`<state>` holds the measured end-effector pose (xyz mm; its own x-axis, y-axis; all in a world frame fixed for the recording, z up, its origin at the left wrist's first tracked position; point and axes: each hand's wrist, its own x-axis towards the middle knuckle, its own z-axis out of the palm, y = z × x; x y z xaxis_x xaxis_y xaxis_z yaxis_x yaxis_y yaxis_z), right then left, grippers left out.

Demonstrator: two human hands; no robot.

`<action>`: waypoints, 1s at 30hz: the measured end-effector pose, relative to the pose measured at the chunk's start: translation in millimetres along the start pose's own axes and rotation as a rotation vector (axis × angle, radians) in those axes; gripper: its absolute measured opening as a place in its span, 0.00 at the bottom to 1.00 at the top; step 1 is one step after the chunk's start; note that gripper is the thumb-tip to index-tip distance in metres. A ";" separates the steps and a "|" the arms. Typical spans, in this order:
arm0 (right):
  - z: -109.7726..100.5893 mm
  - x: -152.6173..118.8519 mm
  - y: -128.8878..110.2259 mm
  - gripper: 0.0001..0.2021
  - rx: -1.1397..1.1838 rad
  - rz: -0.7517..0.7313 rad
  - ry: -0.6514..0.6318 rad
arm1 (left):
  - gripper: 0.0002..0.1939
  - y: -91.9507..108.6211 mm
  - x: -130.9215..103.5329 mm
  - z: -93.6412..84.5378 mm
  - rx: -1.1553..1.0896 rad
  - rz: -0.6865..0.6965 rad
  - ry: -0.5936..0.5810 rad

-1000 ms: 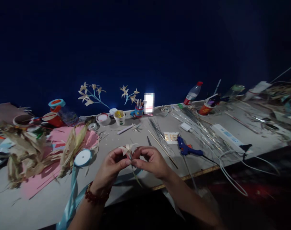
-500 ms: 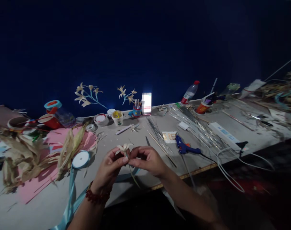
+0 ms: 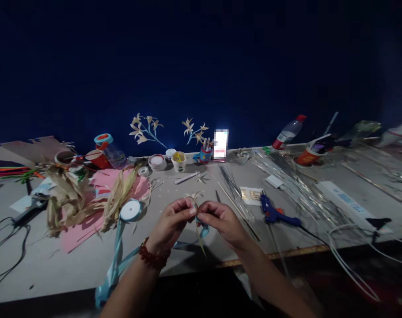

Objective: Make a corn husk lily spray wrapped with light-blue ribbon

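The flower [image 3: 194, 195] sits in the lower centre of the frame, between the two hands, its petals standing just above the fingertips and its stem [image 3: 201, 245] slanting down below them. The left hand [image 3: 172, 224] pinches the flower near its base, thumb against fingers with hardly a gap. The right hand [image 3: 222, 221] is closed at the tips too, on the blue ribbon [image 3: 204, 231] right beside the stem; whether it also grips the stem cannot be told.

The flower is small and pale, with thin pointed petals spread outward. The stem is a slim yellowish-green strip, and blue shows where the fingertips meet it. The fingers hide the part where petals and stem join.

The ribbon passes behind the left wrist, which wears a bracelet [image 3: 154, 257], and runs toward the lower left. Left of the hands, a ribbon spool [image 3: 130, 210] lies beside dry husks [image 3: 116, 201] and pink paper [image 3: 73, 236]. Right of the hands are thin sticks [image 3: 236, 205] and a blue glue gun [image 3: 274, 213]. Behind, near the middle, two flower sprays [image 3: 150, 130] stand near a pen cup [image 3: 206, 154] and a lit screen [image 3: 220, 145].
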<state>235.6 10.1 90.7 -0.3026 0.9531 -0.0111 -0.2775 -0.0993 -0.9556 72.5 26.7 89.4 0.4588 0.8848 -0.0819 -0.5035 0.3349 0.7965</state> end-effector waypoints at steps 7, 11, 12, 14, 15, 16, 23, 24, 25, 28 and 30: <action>4.3 -1.6 0.1 0.10 0.048 -0.011 0.063 | 0.07 -1.1 0.6 -2.5 -0.045 0.010 0.021; 6.1 -1.9 2.9 0.10 -0.016 -0.030 0.084 | 0.08 -0.8 2.1 -2.4 -0.085 -0.005 0.040; 6.3 -2.0 3.0 0.10 -0.037 -0.038 0.092 | 0.07 -0.9 2.3 -2.3 -0.092 -0.003 0.042; 6.5 -1.9 2.3 0.09 -0.088 -0.064 0.107 | 0.07 -1.2 2.4 -1.9 -0.091 0.005 0.047; 6.5 -1.7 1.6 0.09 -0.111 -0.076 0.112 | 0.07 -1.3 2.2 -1.7 -0.088 0.009 0.051; 6.3 -1.4 0.8 0.09 -0.126 -0.084 0.111 | 0.07 -1.4 2.0 -1.4 -0.083 0.015 0.052; 3.8 0.4 -4.5 0.09 -0.153 -0.030 0.048 | 0.07 -1.2 0.2 -1.3 -0.056 0.018 0.051; 3.9 0.3 -4.9 0.10 -0.153 -0.016 0.039 | 0.07 -1.1 0.3 -1.2 -0.066 0.010 0.049; 4.1 0.0 -5.0 0.10 -0.145 -0.001 0.028 | 0.08 -1.0 0.5 -1.0 -0.077 0.000 0.045; 5.2 -1.0 -4.6 0.10 -0.113 0.005 0.019 | 0.10 -0.8 0.7 0.1 -0.091 -0.018 0.029; 5.8 -1.6 -4.2 0.10 -0.125 -0.034 0.042 | 0.10 -0.8 0.0 1.2 -0.055 0.000 0.030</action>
<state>232.0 7.3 96.4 -0.2561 0.9666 0.0117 -0.1703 -0.0332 -0.9848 73.7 26.1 89.5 0.4369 0.8938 -0.1011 -0.5435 0.3519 0.7621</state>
